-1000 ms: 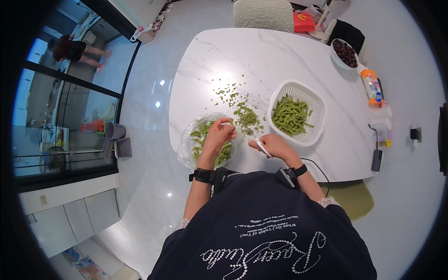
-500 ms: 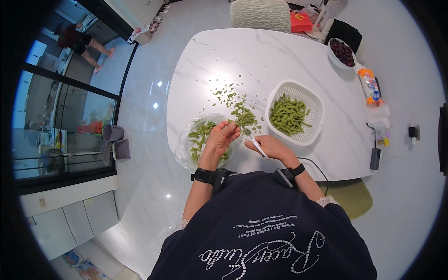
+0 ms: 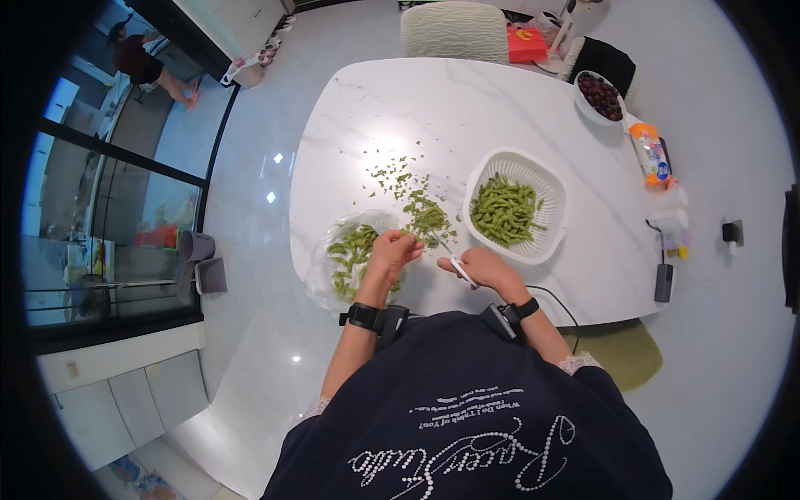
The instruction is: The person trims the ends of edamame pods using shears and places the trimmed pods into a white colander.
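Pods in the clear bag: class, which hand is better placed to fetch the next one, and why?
Probably the left hand: it rests over the clear bag of pods, while the right hand grips scissors.

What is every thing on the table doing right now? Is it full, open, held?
White colander: holds a heap of green pods.
Clear plastic bag: open, green pods inside.
Scissors: held in the right hand, blades toward the trimmings.
Left hand: over the bag's edge; whether it holds a pod cannot be told.
Green trimmings: scattered loose on the table.
Bowl of dark fruit: filled.
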{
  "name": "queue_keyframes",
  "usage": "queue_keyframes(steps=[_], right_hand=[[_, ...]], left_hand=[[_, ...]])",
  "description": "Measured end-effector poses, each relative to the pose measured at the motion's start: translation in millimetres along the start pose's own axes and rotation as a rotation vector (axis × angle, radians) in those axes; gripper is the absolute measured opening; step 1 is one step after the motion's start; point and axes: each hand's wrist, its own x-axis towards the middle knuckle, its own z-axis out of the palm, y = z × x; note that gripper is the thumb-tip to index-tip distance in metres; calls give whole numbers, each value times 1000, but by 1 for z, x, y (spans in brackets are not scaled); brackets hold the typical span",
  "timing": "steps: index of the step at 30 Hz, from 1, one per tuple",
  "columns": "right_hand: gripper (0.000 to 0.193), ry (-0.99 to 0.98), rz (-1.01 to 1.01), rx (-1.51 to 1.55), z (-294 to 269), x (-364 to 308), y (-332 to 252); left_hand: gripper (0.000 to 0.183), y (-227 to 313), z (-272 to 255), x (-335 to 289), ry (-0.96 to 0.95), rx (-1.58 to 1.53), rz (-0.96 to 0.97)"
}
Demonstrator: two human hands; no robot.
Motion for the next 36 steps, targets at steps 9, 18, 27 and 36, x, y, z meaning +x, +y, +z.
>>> queue_keyframes(steps=[9,18,27,36], right_hand=[[81,-35,-14,-111,3,0,-2],[77,-42,4,-111,1,2,7],[70,-105,-21,-147,3,10,-2],[64,-81,-89,-110,9,22,15]], left_hand=[[48,45,75,-28,-480,152,186],[24,30,-75,3,60,395,220],[13,-61,-89,14,255,1286,567],[13,-55,-78,14,380,1343,401]])
